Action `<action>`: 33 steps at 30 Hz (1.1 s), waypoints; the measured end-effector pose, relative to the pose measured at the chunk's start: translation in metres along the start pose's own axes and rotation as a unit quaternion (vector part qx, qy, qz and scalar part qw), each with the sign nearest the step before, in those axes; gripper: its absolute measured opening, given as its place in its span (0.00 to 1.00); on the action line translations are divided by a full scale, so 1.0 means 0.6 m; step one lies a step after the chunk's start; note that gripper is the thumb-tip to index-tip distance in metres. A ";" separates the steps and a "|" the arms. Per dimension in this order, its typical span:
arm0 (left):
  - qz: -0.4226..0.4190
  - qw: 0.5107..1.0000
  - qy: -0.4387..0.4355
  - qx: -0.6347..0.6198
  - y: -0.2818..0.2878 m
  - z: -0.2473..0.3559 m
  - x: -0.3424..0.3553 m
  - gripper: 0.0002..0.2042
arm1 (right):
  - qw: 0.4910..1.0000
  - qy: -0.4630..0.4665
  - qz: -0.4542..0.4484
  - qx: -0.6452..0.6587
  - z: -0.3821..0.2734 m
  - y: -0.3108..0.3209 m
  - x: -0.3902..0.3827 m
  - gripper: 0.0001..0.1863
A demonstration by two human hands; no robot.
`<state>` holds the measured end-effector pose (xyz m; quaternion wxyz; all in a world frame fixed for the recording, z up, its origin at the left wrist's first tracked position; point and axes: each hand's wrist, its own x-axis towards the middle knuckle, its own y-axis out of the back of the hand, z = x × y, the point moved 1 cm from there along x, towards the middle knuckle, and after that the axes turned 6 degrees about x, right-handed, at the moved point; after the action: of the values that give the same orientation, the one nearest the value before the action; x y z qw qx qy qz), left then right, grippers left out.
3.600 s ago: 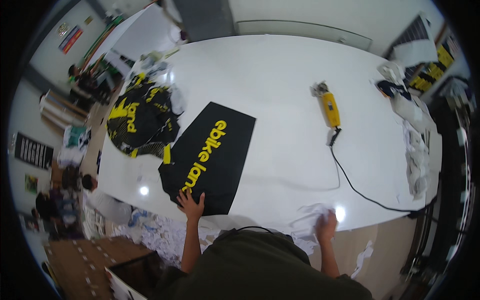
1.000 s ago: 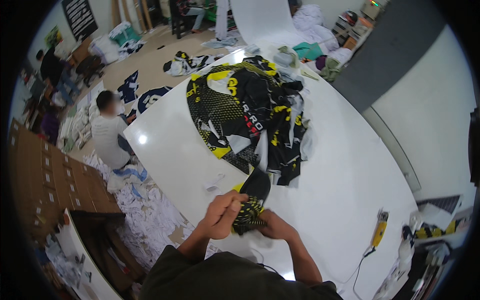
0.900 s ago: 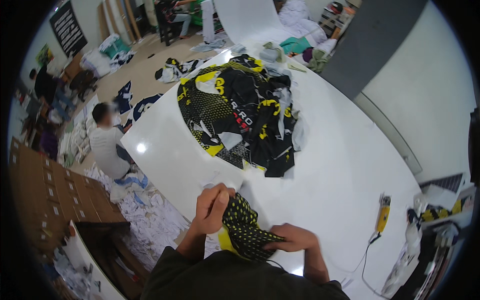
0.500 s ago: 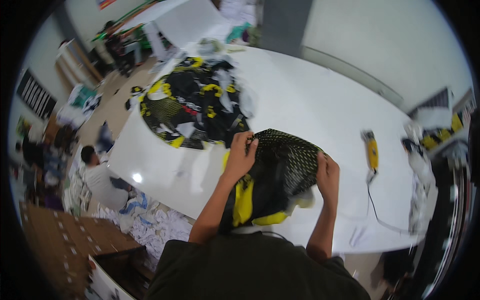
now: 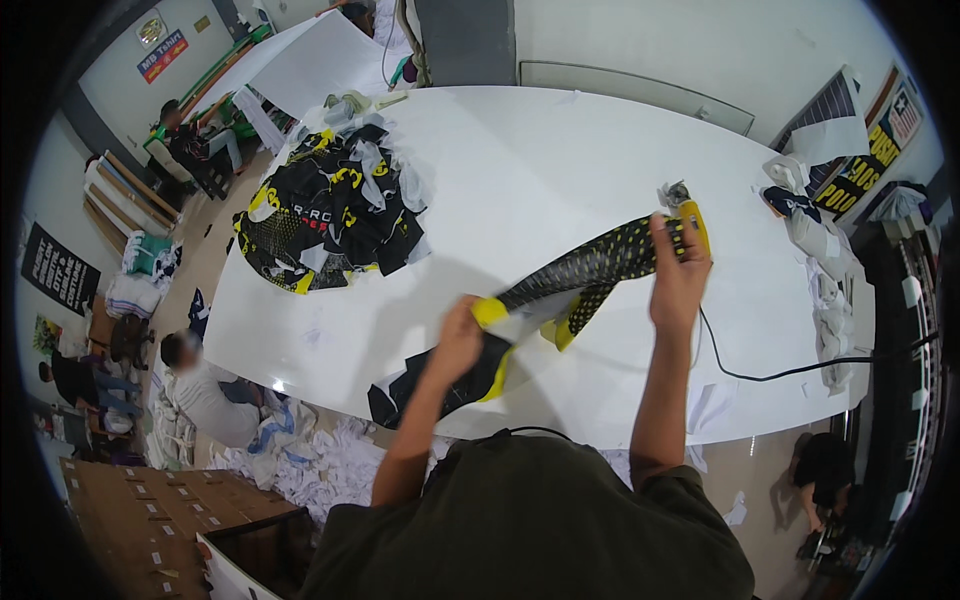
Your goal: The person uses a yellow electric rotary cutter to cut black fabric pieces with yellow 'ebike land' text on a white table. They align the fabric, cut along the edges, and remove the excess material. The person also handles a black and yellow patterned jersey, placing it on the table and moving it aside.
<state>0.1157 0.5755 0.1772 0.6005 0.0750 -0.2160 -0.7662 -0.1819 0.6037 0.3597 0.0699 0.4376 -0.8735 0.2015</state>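
A black fabric piece with yellow dashes and yellow edging (image 5: pixel 580 270) is stretched slantwise between my hands above the white table. My left hand (image 5: pixel 460 338) is closed on it near a yellow edge, and a plain black part (image 5: pixel 455 385) hangs below. My right hand (image 5: pixel 678 270), raised higher, pinches the other end. Part of the cloth between them is blurred by motion, and whether it is one piece or two I cannot tell. Just behind my right fingers lies a yellow corded handheld electric tool (image 5: pixel 697 228), partly covered by the hand.
A heap of black, yellow and grey fabric pieces (image 5: pixel 330 215) lies on the white table (image 5: pixel 560 150) at left. The tool's black cord (image 5: pixel 770 378) crosses the right side. White rolled bundles (image 5: pixel 825 280) line the right edge. A seated person (image 5: pixel 212 395) is at left among scraps.
My hands have spread apart, the right one going up and right, pulling the bunched fabric out into a long slanted strip. The view has shifted too.
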 end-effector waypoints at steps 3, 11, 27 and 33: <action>0.051 0.979 0.032 -0.193 0.161 0.112 0.006 0.16 | 0.994 0.067 -0.024 -0.078 -0.032 0.041 0.035 0.10; 0.209 0.954 -0.211 -0.042 0.343 0.457 0.098 0.19 | 0.972 0.198 -0.102 -0.076 -0.182 0.004 0.075 0.12; 0.354 0.923 -0.111 0.099 0.340 0.332 0.545 0.16 | 0.763 0.224 -0.084 -0.600 -0.043 0.034 0.471 0.15; 0.384 0.860 -0.334 0.033 0.414 0.440 0.410 0.14 | 0.792 0.477 0.034 -0.380 -0.249 0.081 0.345 0.21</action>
<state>0.1717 0.3588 0.5540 0.7360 -0.2549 -0.4404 -0.4465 -0.3544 0.5392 0.5428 0.6310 0.1940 -0.7501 0.0389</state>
